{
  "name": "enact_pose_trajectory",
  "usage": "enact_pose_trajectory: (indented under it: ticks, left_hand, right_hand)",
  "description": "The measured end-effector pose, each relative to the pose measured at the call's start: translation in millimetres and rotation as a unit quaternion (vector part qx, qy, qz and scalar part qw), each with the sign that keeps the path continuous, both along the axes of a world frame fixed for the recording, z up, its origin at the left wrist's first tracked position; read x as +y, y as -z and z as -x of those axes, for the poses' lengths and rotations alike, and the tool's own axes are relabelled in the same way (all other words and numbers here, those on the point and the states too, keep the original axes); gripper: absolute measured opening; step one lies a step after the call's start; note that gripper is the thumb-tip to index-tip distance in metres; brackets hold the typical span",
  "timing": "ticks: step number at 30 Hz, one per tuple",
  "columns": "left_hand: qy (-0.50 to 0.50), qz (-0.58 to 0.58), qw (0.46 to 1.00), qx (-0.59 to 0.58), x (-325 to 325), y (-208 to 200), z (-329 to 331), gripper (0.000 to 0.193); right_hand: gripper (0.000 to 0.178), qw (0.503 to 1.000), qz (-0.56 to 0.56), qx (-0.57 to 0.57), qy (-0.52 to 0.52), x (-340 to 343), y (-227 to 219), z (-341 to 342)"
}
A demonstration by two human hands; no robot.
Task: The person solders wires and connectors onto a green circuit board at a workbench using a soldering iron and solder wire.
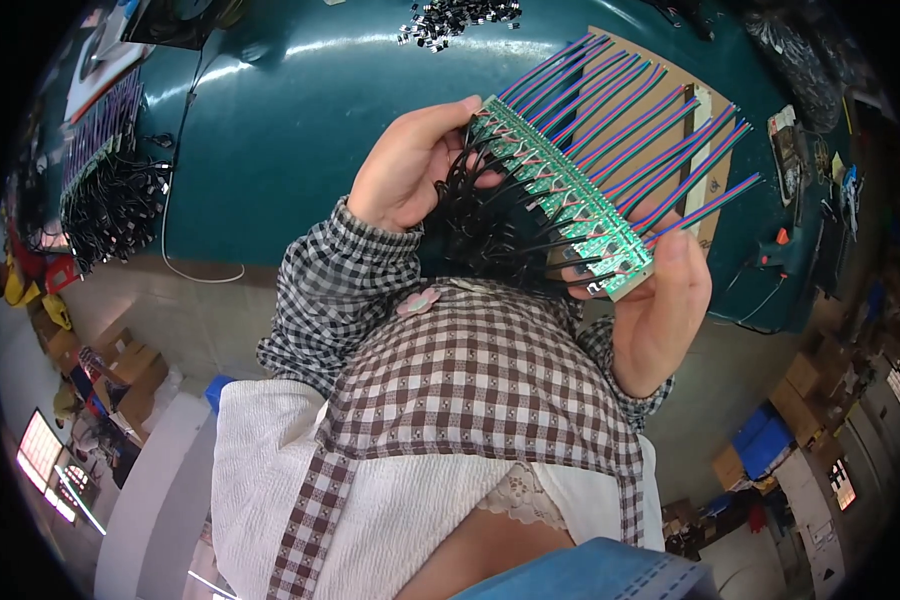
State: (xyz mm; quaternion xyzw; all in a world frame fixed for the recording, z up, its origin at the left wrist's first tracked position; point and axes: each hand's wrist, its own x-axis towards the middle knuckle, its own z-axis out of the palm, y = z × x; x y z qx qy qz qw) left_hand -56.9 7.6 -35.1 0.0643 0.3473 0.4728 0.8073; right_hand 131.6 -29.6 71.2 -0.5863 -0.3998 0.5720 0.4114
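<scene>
A long green circuit board panel (pixel 565 190) is held up slantwise between my two hands, above the table's near edge. My left hand (pixel 415 165) is closed on its upper left end, thumb along the top edge. My right hand (pixel 670 295) pinches the lower right end between thumb and fingers. Ribbons of coloured wires (pixel 620 130) in blue, red, green and black stick out from the far side. Black cables (pixel 485 225) hang in a bunch from the near side, partly behind my left hand and the panel.
The table has a green top (pixel 300 130). A brown cardboard sheet (pixel 660 90) lies beyond the panel. At the left rests a similar wired panel bundle (pixel 110 180); small black connectors (pixel 455 20) are heaped at the back. An orange-tipped tool (pixel 775 250) lies near the right edge.
</scene>
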Motion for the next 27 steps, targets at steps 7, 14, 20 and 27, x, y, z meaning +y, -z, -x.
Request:
enact_pose_trajectory:
  ticks: [7,14,20,27]
  left_hand:
    - [-0.004,-0.004,1.000,0.005,-2,0,-1,0.024]
    - [-0.025,-0.033,0.998,0.050,1,-9,3,0.026]
    - [-0.028,-0.042,0.997,0.056,3,-18,3,0.026]
    - [-0.025,-0.052,0.997,0.047,4,-11,2,0.026]
  right_hand:
    - [0.038,1.000,-0.003,0.016,0.000,-4,5,-5]
    - [0.030,0.998,-0.045,0.046,0.000,-12,16,-13]
    - [0.029,0.996,-0.061,0.056,0.014,-16,20,-16]
    - [0.032,0.998,-0.032,0.044,-0.010,-16,16,-16]
